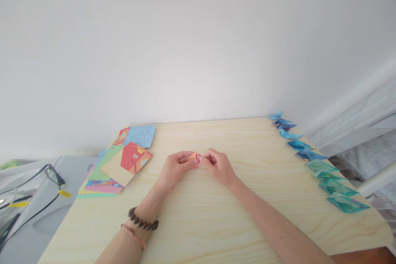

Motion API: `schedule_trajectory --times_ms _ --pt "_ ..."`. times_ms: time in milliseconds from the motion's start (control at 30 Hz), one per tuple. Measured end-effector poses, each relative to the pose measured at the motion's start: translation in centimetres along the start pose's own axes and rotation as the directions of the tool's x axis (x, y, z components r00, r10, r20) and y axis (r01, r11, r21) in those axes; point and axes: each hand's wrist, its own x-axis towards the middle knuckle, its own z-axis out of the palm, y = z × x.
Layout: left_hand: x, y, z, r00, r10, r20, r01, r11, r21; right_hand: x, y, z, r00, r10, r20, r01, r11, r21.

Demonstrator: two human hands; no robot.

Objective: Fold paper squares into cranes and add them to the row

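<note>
Both hands meet over the middle of the light wooden table (pixel 216 222). My left hand (pixel 175 169) and my right hand (pixel 218 166) each pinch a small folded piece of orange-pink paper (pixel 196 159) between thumb and fingertips, just above the tabletop. The paper is mostly hidden by the fingers. My left wrist wears a dark bead bracelet (pixel 142 220) and a thin pink band.
A fanned stack of coloured paper squares (pixel 119 165) lies at the left. Several folded blue and teal paper pieces (pixel 321 171) line the table's right edge. A white wall stands behind. Black cables (pixel 46 181) lie on a grey surface left of the table.
</note>
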Motion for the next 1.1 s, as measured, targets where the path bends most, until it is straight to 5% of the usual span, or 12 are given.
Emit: schedule_trajectory --times_ms 200,433,1100 --pt "0.05 -0.55 0.08 0.997 0.071 -0.031 -0.069 0.996 0.056 -0.06 -0.22 -0.08 1.0 0.0 0.028 0.0 1.0 0.004" --pt "0.1 -0.42 0.08 0.995 0.081 0.065 -0.086 0.993 0.086 0.09 -0.08 -0.1 0.998 -0.01 -0.054 0.009 1.0 -0.025" --pt "-0.05 0.1 0.14 0.99 0.009 0.14 -0.04 0.974 0.222 0.08 0.26 -0.24 0.999 -0.036 0.018 0.036 0.999 -0.013"
